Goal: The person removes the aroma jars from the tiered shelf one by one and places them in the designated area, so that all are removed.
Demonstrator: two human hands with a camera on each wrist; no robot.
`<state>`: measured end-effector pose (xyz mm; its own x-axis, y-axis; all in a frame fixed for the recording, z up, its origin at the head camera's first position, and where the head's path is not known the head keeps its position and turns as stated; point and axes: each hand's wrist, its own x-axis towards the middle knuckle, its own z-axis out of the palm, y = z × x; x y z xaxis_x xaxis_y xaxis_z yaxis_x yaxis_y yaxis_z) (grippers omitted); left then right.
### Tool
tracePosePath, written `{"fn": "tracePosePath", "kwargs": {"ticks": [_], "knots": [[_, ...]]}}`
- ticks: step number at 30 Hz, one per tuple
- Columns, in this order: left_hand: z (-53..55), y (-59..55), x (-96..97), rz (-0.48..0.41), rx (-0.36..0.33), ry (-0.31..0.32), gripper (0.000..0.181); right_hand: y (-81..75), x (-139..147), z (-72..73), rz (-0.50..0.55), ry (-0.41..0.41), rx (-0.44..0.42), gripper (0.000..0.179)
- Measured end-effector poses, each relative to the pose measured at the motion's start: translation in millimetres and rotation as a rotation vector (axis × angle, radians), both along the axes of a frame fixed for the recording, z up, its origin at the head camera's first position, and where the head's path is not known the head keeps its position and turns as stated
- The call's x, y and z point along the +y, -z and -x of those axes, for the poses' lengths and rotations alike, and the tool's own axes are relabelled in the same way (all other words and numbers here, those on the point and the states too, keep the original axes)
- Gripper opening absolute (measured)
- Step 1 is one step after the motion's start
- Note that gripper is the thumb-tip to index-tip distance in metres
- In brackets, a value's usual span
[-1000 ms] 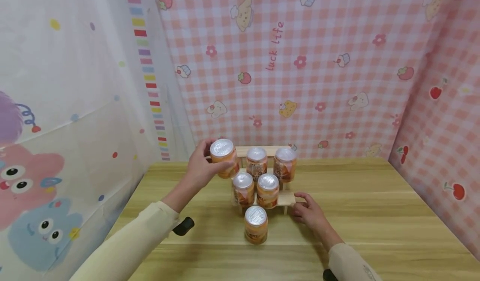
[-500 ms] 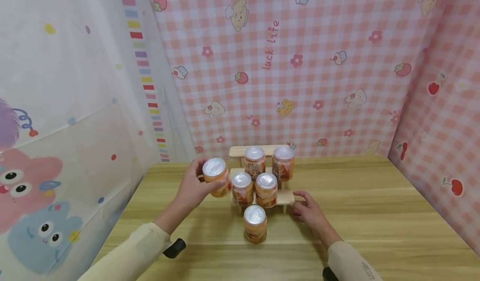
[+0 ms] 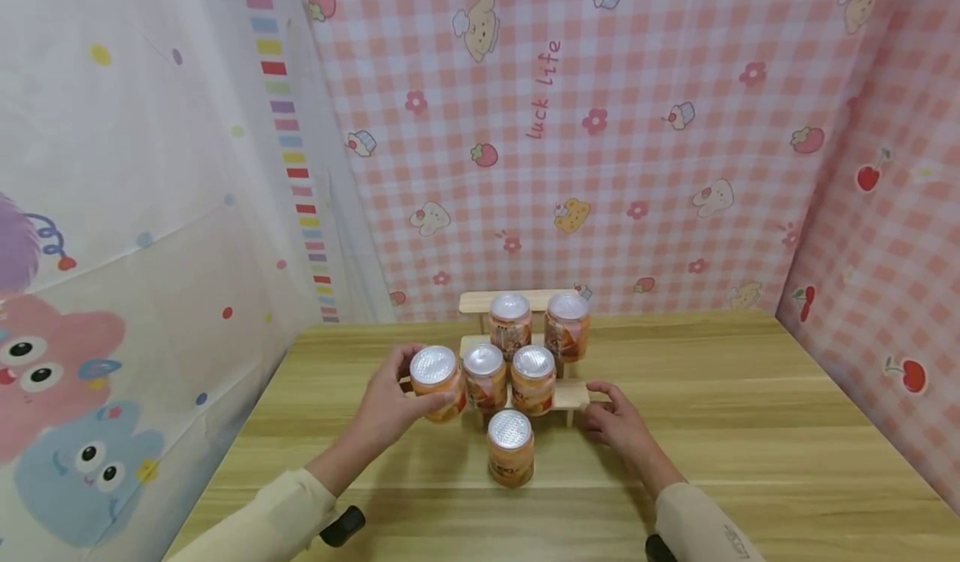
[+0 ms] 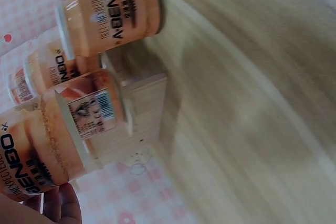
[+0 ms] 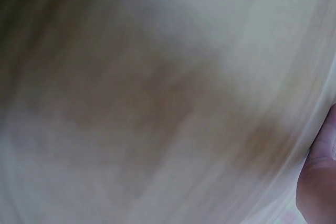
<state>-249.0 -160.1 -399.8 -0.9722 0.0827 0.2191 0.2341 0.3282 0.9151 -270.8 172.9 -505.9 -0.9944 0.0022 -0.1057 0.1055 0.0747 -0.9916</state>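
Note:
In the head view my left hand (image 3: 386,412) grips an orange can (image 3: 437,387) with a silver lid, thumb across its near side. The can is left of the lowest step of a small wooden tiered stand (image 3: 572,395). It is tilted in the left wrist view, with lettering on its label (image 4: 26,156). Two cans (image 3: 486,378) stand on the lowest step and two more (image 3: 511,326) on the step behind. My right hand (image 3: 621,430) holds the lowest step's right end between thumb and forefinger. The right wrist view shows only part of this hand (image 5: 317,182).
One similar can (image 3: 511,454) stands on the wooden table (image 3: 750,429) in front of the stand. The stand's top step (image 3: 480,302) rises at the back. A pink checked cloth (image 3: 637,162) hangs behind, and a white printed sheet (image 3: 187,278) hangs at the left.
My left hand has brought its can down and toward me, from beside the back cans to the left of the front step. The right hand stays at the stand's end.

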Motion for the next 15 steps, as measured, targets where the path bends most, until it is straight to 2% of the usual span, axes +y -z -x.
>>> {"fn": "tracePosePath", "kwargs": {"ticks": [5, 15], "knots": [[-1.6, 14.3, -0.8, 0.005, -0.004, -0.004, 0.067, 1.0, 0.5, -0.1, 0.0, -0.001, 0.001, 0.042], [-9.5, 48.8, 2.0, 0.051, -0.066, 0.014, 0.072, 0.1, -0.4, 1.0, -0.001, -0.004, -0.001, 0.042]]}}
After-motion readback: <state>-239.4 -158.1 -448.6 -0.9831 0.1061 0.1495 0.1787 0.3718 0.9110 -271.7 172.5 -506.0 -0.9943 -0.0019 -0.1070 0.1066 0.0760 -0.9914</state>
